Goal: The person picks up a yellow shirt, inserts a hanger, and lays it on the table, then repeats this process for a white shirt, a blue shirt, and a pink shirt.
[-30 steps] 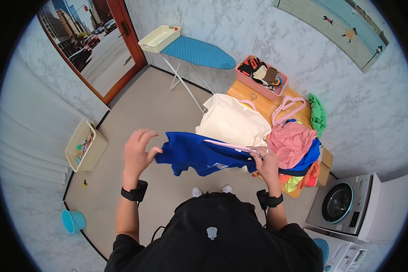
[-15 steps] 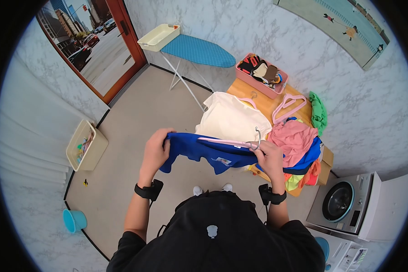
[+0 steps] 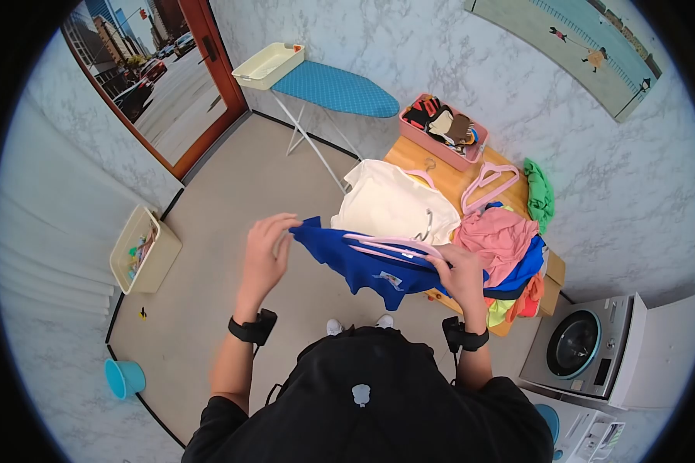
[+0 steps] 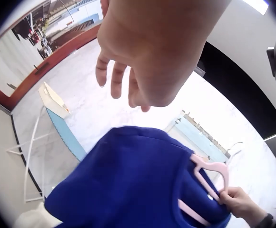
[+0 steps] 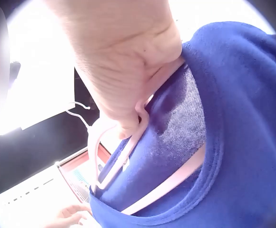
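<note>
A blue T-shirt (image 3: 336, 255) hangs from a pink clothes hanger (image 3: 390, 242), its neckline round the hanger's bars. My right hand (image 3: 463, 279) pinches the hanger near its top, by the collar; the metal hook points up past the fingers. At the shirt's left shoulder is my left hand (image 3: 265, 251), fingers loosely extended. The left wrist view shows a gap between these fingers (image 4: 116, 80) and the cloth below. Behind the blue shirt, a cream T-shirt (image 3: 390, 197) lies on the wooden table with its own pink hanger.
A pink bin (image 3: 440, 148), spare pink hangers (image 3: 490, 185) and a clothes pile (image 3: 498, 239) occupy the wooden table (image 3: 409, 152). The ironing board (image 3: 336, 86) stands at the back, a washing machine (image 3: 579, 347) at right and a cream basket (image 3: 147, 251) at left.
My left hand came in to the shirt's left shoulder, gripped it, then loosened its fingers. The shirt now slopes down toward the right hand, which kept its hold on the hanger.
</note>
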Available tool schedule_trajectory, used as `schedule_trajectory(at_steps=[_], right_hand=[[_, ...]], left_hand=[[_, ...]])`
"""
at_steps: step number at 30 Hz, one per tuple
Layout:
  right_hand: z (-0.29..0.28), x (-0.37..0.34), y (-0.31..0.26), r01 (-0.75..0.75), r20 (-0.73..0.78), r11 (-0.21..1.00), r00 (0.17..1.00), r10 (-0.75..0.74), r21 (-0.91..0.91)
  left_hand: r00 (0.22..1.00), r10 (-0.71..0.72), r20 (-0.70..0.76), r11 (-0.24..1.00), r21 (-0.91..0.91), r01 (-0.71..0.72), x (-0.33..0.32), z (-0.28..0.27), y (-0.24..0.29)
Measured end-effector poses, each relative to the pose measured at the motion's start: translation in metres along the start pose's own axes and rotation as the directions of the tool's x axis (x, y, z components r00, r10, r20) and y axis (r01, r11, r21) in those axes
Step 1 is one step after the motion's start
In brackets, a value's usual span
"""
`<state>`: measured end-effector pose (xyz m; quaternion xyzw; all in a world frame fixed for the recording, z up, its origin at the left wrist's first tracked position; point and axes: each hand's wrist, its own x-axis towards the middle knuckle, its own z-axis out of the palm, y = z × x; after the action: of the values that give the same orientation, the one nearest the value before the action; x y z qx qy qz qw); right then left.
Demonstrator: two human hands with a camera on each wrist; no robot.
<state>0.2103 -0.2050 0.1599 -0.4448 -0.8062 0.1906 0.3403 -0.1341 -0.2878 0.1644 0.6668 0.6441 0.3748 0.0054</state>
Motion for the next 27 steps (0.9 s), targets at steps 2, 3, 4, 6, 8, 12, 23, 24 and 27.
schedule_trajectory(at_steps=[2,3,4,6,8,12,23,24,27], right_hand=[[0.007,0.001,-0.003,0.046,0.147,0.999,0.988,-0.047,0.013],[0.012,0.001,-0.008,0.079,0.155,0.997,0.985,-0.08,0.012],[0.017,0.002,-0.01,0.077,0.158,0.997,0.984,-0.077,0.012],[0.026,0.002,-0.013,0.107,0.235,0.993,0.965,-0.113,0.04],[0.031,0.003,-0.018,0.102,0.256,0.993,0.96,-0.112,0.054],[0.044,0.001,-0.017,0.147,0.294,0.986,0.942,-0.163,0.078],[0.063,-0.005,-0.027,0.141,0.252,0.989,0.96,-0.124,-0.051],[0.061,-0.005,-0.025,0.125,0.249,0.992,0.962,-0.115,-0.027],[0.052,-0.003,-0.016,0.071,0.262,0.997,0.962,-0.075,0.023]], left_hand=[[0.987,0.149,0.054,0.969,-0.205,-0.136,0.008,0.004,0.029],[0.988,0.147,0.056,0.97,-0.206,-0.132,0.012,0.004,0.044],[0.986,0.147,0.074,0.936,-0.333,-0.115,0.018,0.005,0.059],[0.985,0.148,0.091,0.886,-0.455,-0.091,0.026,0.01,0.071],[0.955,0.236,0.177,0.835,-0.54,-0.106,0.033,0.012,0.072],[0.913,0.195,0.358,0.878,-0.478,0.0,0.042,0.019,0.06],[0.831,-0.459,0.313,0.875,0.318,0.364,0.034,0.029,0.093],[0.83,-0.462,0.312,0.874,0.319,0.367,0.031,0.028,0.089],[0.959,-0.073,0.274,0.956,-0.255,0.146,0.02,0.029,0.061]])
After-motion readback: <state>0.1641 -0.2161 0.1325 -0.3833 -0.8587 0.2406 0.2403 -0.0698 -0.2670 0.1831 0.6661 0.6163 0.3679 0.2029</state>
